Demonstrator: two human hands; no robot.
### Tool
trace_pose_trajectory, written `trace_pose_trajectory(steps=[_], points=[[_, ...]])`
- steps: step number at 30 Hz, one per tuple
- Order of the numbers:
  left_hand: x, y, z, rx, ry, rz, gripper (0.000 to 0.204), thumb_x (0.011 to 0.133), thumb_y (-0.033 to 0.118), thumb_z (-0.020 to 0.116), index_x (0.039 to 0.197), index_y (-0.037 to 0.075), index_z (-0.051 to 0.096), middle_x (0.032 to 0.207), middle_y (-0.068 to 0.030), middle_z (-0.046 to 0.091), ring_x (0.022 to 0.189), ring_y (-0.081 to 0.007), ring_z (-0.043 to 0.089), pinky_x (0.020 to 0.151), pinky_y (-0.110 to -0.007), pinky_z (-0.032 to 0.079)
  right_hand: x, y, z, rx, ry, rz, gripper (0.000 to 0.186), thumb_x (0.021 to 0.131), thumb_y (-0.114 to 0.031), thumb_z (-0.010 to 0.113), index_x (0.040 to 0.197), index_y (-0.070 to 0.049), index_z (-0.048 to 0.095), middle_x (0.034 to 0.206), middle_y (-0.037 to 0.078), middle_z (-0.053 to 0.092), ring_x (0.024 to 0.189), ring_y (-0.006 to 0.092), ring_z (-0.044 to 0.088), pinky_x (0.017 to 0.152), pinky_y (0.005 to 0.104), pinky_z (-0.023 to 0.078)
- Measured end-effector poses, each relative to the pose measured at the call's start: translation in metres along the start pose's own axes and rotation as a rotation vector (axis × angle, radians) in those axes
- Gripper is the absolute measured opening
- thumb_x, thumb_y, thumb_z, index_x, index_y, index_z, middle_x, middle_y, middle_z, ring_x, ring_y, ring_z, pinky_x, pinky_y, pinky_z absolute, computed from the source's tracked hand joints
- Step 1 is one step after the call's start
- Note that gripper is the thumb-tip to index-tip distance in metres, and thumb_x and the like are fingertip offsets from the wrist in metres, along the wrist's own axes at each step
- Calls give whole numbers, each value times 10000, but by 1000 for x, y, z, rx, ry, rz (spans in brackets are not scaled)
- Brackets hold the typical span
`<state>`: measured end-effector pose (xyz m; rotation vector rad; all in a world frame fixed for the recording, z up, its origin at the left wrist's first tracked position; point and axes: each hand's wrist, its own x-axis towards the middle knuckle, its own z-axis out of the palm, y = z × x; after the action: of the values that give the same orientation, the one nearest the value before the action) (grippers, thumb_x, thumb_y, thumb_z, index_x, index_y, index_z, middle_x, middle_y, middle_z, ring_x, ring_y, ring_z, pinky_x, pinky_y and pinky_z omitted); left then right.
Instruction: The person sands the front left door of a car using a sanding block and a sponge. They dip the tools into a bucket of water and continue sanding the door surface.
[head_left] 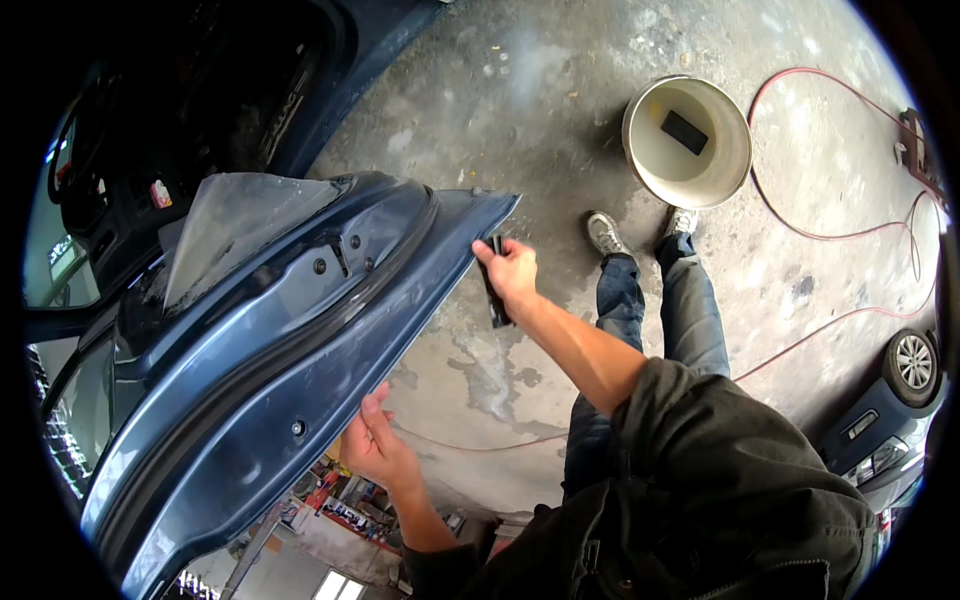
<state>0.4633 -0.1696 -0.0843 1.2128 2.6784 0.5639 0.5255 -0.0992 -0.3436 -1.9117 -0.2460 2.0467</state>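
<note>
An open blue car door (pixel 262 400) stands at my left, its inner side toward me and its edge running diagonally. My right hand (pixel 512 272) is closed around a thin black block (pixel 496 300), close to the door's pointed upper corner; the thumb lies at the edge. Farther down the same edge is my left hand (pixel 382 452), fingers loosely extended against the door's outer side. Some of its fingertips are hidden behind the panel. A dark bolt and latch opening (pixel 338 258) show on the door's inner face.
A white bucket (pixel 740 150) stands on the concrete floor beyond my shoes (pixel 607 233); a black rectangular pad (pixel 684 132) lies inside. A red hose (pixel 835 238) loops across the floor at right. Another car (pixel 880 420) is at far right, shelves with clutter (pixel 352 505) at lower left.
</note>
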Motion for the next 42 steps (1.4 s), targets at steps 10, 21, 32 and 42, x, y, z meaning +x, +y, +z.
trace_pose_trajectory(steps=[10, 21, 32, 42], points=[[-2, -2, -61, -63, -23, 74, 293, 1038, 138, 478, 994, -45, 703, 902, -110, 732, 774, -145, 670, 623, -264, 521, -208, -38, 21, 451, -341, 138, 310, 884, -280, 774, 733, -52, 629, 652, -25, 602, 527, 63, 484, 474, 266, 402], [-25, -13, -140, -76, 150, -4, 279, 1025, 128, 491, 978, -54, 698, 898, -114, 724, 756, -153, 662, 601, -254, 515, -282, -68, 25, 493, -561, 68, 258, 902, -259, 755, 769, -65, 650, 688, -41, 611, 573, 47, 500, 511, 249, 410], [-30, -7, -155, -142, 200, -18, 310, 1042, 176, 507, 987, -66, 694, 890, -122, 730, 771, -136, 662, 613, -261, 510, -299, -72, 32, 444, -598, -88, 276, 908, -281, 750, 781, -57, 649, 671, -43, 600, 553, 41, 499, 495, 250, 415], [-30, -20, -162, -144, 205, 12, 259, 1013, 102, 504, 977, -47, 713, 888, -121, 739, 763, -154, 686, 596, -268, 529, -302, -59, 45, 471, -617, -135, 294, 900, -323, 757, 812, -55, 673, 721, -31, 637, 595, 45, 515, 530, 243, 423]])
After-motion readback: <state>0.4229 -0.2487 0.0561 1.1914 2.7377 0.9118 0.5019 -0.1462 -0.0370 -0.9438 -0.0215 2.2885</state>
